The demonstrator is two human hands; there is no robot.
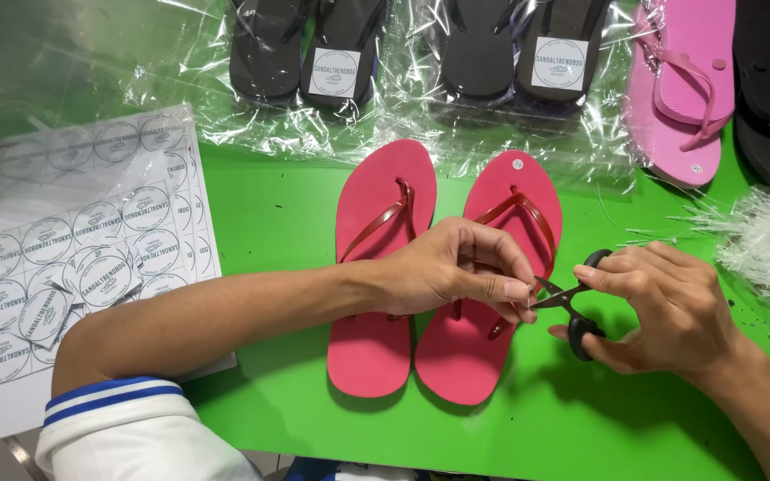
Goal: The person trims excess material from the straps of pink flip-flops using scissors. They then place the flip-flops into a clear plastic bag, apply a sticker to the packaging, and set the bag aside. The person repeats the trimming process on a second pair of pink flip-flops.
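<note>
A green tabletop [278,205] is carrying sheets of round labels [82,258] at the person's left, bagged black sandals [340,53] and a pink pair [679,89] along the far edge, and a pair of red flip-flops [438,276] lying soles down, side by side, at the centre. The left hand [456,267] is reaching across the red flip-flops, with thumb and fingertips pressed together, pinching something too small to identify just above the right-side sandal. The right hand [661,307] is gripping small black-handled scissors [572,303], with the blades slightly parted and the tips meeting the left fingertips.
</note>
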